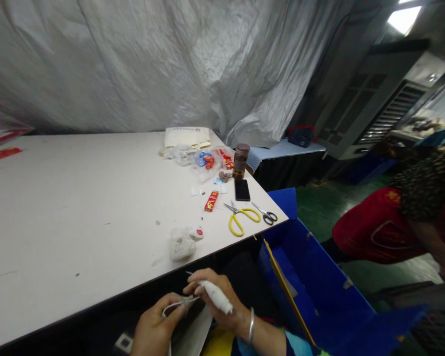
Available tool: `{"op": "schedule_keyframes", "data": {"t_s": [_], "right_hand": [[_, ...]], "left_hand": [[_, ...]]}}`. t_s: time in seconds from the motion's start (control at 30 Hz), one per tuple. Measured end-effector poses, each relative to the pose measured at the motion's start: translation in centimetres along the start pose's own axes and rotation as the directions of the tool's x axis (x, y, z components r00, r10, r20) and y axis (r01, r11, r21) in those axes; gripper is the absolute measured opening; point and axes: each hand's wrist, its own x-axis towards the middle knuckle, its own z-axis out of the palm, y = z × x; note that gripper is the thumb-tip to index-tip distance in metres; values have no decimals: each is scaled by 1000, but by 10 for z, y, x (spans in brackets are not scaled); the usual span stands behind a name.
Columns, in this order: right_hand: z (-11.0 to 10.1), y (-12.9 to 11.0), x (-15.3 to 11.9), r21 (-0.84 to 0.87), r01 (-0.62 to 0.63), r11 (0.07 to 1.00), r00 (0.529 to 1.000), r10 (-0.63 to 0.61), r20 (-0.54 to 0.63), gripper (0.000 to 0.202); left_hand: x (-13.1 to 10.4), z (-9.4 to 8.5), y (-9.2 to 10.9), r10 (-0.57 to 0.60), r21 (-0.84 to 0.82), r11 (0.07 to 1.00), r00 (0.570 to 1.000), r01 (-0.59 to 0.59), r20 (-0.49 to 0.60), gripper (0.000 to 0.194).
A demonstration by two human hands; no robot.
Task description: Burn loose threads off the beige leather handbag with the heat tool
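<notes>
Below the front edge of the white table [96, 222], my left hand [157, 321] pinches the edge of a pale, flat piece [195, 329] with a thin white rim. My right hand [217, 299] is closed beside it, its fingertips near the same edge. A white wrapped or tubular item [217, 296] lies along the right hand, and a thin dark tip [189, 273] sticks out past the fingers; what tool this is cannot be made out. A silver bracelet [251, 325] circles the right wrist. A crumpled white bundle [182, 244] lies on the table just beyond the hands.
Yellow-handled scissors [237, 212], black-handled scissors [266, 214], a phone [242, 190], a brown bottle [241, 160], a red packet [211, 201] and plastic bags [205, 160] lie on the table's right. A blue box [319, 277] stands right of my legs. A person in red [378, 227] is farther right.
</notes>
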Motion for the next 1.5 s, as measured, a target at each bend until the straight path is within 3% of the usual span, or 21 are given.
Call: {"op": "schedule_keyframes", "data": {"t_s": [0.13, 0.23, 0.6, 1.03, 1.3, 1.5], "right_hand": [[3, 3, -2, -253, 32, 967, 996, -11, 85, 33], [4, 5, -4, -342, 49, 938, 994, -15, 104, 35], [3, -2, -10, -311, -45, 949, 987, 90, 131, 21], [3, -1, -9, -342, -65, 937, 986, 114, 124, 19], [2, -5, -11, -464, 37, 885, 979, 61, 194, 11], [3, -5, -15, -523, 71, 850, 971, 61, 231, 12]], "left_hand": [[-2, -2, -1, 6, -35, 999, 999, -7, -34, 40], [-4, -2, -3, 15, -91, 996, 999, -19, -44, 35], [-10, 7, -5, 8, -195, 980, 997, -23, -75, 21], [-16, 2, 0, 49, -105, 993, 999, -46, 19, 20], [-19, -3, -1, 84, -157, 984, 996, -85, -14, 13], [-23, -4, 3, 24, -239, 971, 999, -33, -38, 24]]}}
